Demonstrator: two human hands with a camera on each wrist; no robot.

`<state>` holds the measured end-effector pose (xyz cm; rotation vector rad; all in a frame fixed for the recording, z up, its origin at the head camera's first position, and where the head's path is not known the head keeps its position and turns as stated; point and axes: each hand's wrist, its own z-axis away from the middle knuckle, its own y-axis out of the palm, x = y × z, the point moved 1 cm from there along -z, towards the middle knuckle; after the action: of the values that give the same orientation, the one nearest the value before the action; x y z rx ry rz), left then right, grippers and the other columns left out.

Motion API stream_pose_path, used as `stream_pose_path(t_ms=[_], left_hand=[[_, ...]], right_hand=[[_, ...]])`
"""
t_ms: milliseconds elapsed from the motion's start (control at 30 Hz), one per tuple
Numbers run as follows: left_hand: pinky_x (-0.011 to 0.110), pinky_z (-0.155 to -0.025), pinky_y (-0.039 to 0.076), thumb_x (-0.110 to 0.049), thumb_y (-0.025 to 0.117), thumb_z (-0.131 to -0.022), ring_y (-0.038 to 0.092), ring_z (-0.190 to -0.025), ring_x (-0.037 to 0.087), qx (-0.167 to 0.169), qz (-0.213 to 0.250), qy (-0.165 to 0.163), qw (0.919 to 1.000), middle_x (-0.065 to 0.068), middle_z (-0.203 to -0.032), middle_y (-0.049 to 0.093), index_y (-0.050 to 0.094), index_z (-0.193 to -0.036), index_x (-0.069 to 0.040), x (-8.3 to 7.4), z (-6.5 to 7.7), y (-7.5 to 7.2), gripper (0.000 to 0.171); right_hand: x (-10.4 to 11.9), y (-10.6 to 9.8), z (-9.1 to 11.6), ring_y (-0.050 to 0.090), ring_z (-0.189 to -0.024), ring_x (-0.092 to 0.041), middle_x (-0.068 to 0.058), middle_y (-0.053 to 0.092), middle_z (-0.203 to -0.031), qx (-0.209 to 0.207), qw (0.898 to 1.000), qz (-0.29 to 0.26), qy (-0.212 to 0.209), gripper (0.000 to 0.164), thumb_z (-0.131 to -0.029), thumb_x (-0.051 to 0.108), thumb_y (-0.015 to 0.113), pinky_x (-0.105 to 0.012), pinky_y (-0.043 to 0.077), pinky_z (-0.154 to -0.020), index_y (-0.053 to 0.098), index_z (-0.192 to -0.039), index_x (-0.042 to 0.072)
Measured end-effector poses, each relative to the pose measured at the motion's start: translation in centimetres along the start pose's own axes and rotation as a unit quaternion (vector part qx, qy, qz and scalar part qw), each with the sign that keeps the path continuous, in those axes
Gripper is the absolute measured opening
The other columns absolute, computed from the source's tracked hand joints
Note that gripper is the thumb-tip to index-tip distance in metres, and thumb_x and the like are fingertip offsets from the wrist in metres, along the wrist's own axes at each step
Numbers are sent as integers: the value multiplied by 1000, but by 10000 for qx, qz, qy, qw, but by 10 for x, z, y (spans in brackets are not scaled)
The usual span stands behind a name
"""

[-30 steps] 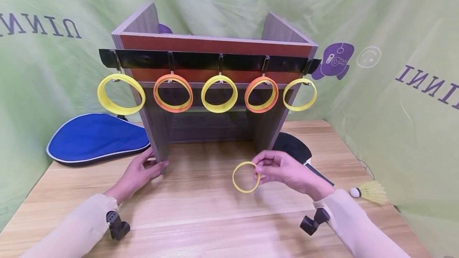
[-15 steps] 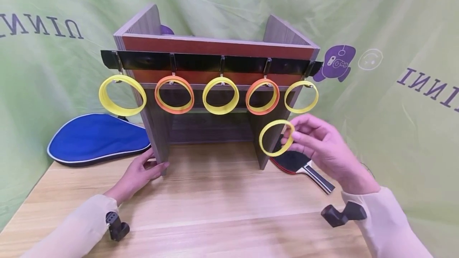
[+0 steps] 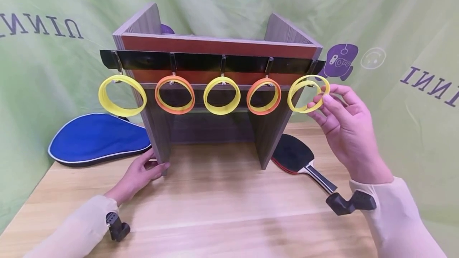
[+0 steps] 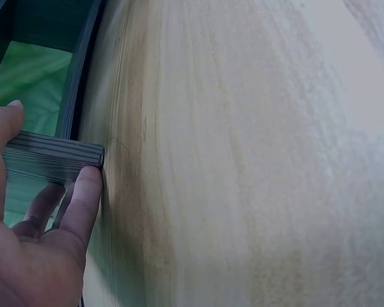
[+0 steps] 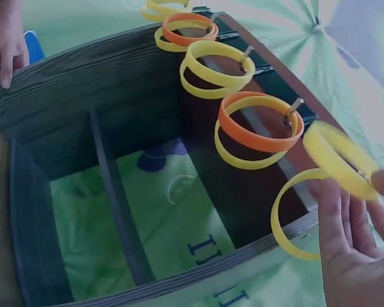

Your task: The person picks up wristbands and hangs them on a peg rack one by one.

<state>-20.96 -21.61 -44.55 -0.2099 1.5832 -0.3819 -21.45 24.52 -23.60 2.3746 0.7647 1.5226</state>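
A yellow ring (image 5: 334, 165) is pinched between the thumb and fingers of my right hand (image 3: 353, 130), up at the rightmost hook. Another yellow ring (image 5: 276, 217) hangs from that hook, and the two overlap in the head view. My left hand (image 3: 140, 173) grips the lower front edge of the shelf's left side panel (image 4: 57, 150), thumb on one face and fingers on the other. Along the black hook strip (image 3: 244, 62), more rings hang: yellow at the left, orange (image 3: 156, 94), yellow in the middle, orange (image 3: 279, 98). Yellow bands show beneath the orange ones.
The grey wooden shelf (image 3: 274, 138) stands on the wooden table (image 3: 201, 210), its red front (image 3: 215, 43) behind the hook strip. A blue paddle case (image 3: 97, 138) lies left of it. On the right is a black table tennis paddle (image 3: 293, 152). Green cloth (image 3: 412, 138) surrounds the table.
My right hand has lifted the yellow ring from low over the table, up and rightward to the rightmost hook. The left hand keeps its hold on the panel.
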Motion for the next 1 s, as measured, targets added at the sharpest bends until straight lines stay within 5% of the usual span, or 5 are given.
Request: stream_pose_path(t_ms=[1000], left_hand=[[21,-82,60,-23,71,-101,64,-117,33,-70,-25,117,9999,29,-144,54,39,-160,-13,0,0,0,68]], right_hand=[[-26,-10,-3,74,-85,-16,-8,72,-99,-67,9981,444,415,9,-104,3,60,-25,64,-80,65,-111,0]])
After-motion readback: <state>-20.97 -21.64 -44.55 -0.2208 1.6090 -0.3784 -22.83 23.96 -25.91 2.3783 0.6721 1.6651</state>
